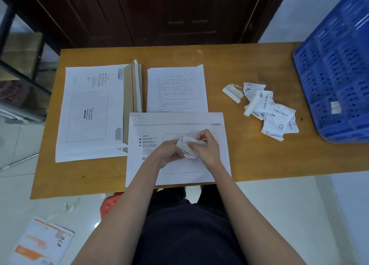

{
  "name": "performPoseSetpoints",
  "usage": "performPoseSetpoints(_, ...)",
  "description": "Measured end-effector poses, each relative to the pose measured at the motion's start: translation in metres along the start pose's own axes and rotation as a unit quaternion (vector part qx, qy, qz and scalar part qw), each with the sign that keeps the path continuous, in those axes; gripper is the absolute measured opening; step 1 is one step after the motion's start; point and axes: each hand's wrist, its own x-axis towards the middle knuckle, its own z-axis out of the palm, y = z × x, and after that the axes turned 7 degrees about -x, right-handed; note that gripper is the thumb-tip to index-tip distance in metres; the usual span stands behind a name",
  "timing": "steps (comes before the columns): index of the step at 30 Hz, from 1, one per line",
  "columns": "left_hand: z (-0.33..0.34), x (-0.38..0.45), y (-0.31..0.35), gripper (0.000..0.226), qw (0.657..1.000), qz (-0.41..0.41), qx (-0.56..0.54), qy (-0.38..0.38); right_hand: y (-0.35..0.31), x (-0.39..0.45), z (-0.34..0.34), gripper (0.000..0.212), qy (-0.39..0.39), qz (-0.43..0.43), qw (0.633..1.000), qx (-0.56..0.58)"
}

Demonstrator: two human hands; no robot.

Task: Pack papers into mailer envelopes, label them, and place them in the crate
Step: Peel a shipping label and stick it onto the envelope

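Note:
A white mailer envelope lies flat at the table's near edge, its printed label box facing up. Over that box both hands meet on a curled shipping label. My left hand pinches its lower left part. My right hand pinches its upper right part, where a white backing strip peels away. A stack of empty mailers lies to the left, and printed papers lie behind the envelope. The blue crate stands at the table's right end.
Several crumpled labels and backing scraps lie between the envelope and the crate. The wooden table ends just behind my forearms. A leaflet and a red stool are on the floor to the left.

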Motion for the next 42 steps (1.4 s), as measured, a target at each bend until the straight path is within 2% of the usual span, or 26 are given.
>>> performPoseSetpoints(6,-0.001,-0.002,-0.001,0.054,1.0,-0.004,0.018,0.014,0.005,0.002,-0.006,0.02,-0.013,-0.022,1.0,0.004)
performPoseSetpoints(15,-0.004,-0.012,0.003,0.054,1.0,-0.009,0.025,-0.014,0.011,0.007,-0.007,0.016,-0.015,-0.034,0.999,-0.011)
performPoseSetpoints(22,-0.005,-0.014,0.006,0.054,0.996,-0.014,0.075,0.035,0.009,0.013,-0.01,0.012,0.026,-0.005,0.999,-0.042)
performPoseSetpoints(25,-0.004,-0.019,0.005,0.044,0.995,-0.014,0.095,0.034,0.006,0.017,-0.013,0.017,-0.011,0.001,0.998,-0.055)
performPoseSetpoints(27,-0.003,-0.019,0.007,0.031,0.995,0.001,0.086,0.043,0.004,0.018,-0.013,0.023,-0.033,0.037,0.999,-0.012)
performPoseSetpoints(30,-0.002,-0.015,0.008,0.019,0.989,0.078,0.09,0.088,0.001,0.019,-0.015,0.023,-0.044,0.106,0.99,0.082)
performPoseSetpoints(33,0.003,-0.012,0.003,0.013,0.972,0.159,0.095,0.146,-0.002,0.024,-0.019,0.035,-0.066,0.136,0.986,0.072)
performPoseSetpoints(35,0.005,-0.011,0.002,0.01,0.968,0.176,0.075,0.163,-0.007,0.024,-0.02,0.045,-0.093,0.129,0.985,0.062)
performPoseSetpoints(38,0.006,-0.009,0.003,0.009,0.965,0.183,0.076,0.171,-0.01,0.019,-0.018,0.035,-0.11,0.082,0.99,0.022)
performPoseSetpoints(40,0.004,-0.009,0.003,0.008,0.962,0.187,0.079,0.181,-0.009,0.017,-0.016,0.04,-0.086,0.07,0.994,0.011)
performPoseSetpoints(42,0.002,-0.011,0.002,0.007,0.963,0.181,0.078,0.181,-0.007,0.018,-0.017,0.033,-0.034,0.07,0.997,0.023)
